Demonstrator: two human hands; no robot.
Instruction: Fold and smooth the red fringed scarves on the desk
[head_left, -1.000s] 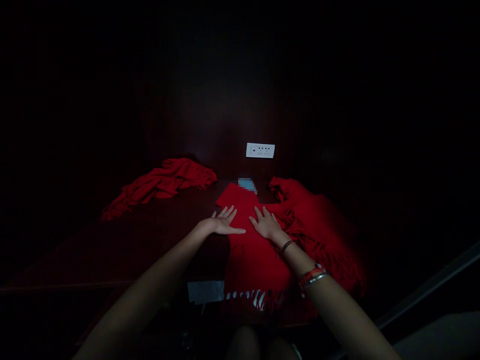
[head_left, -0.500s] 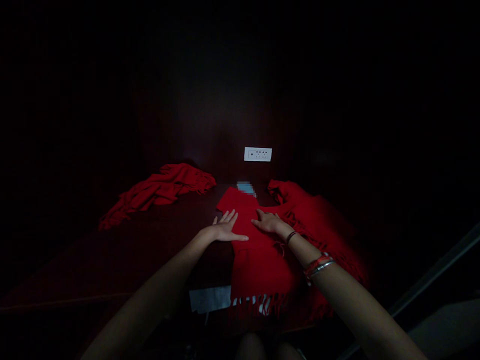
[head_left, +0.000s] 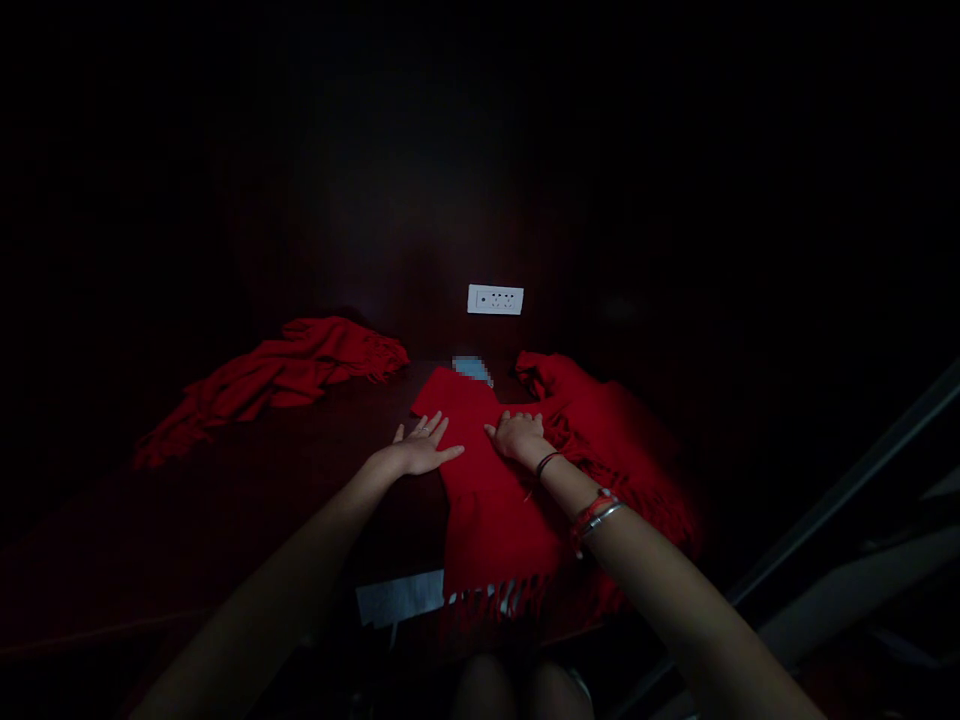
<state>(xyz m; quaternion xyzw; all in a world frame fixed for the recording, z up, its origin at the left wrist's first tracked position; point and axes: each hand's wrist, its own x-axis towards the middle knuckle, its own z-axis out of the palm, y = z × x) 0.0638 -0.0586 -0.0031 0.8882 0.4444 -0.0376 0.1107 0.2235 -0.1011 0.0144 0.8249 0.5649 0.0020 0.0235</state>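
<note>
Both hands press on a fringed red cloth.

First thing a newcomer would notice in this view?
Probably the red fringed cloth at center, vivid against the dark table, with the left hand and right hand on it. Next, the white socket panel on the wall behind, then the crumpled red cloth at far left.

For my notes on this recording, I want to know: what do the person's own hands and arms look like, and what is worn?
No sleeves show. The left hand has a light-coloured ring. The right arm wears a thin dark band at the wrist, then a red bracelet and a silvery bangle.
</note>
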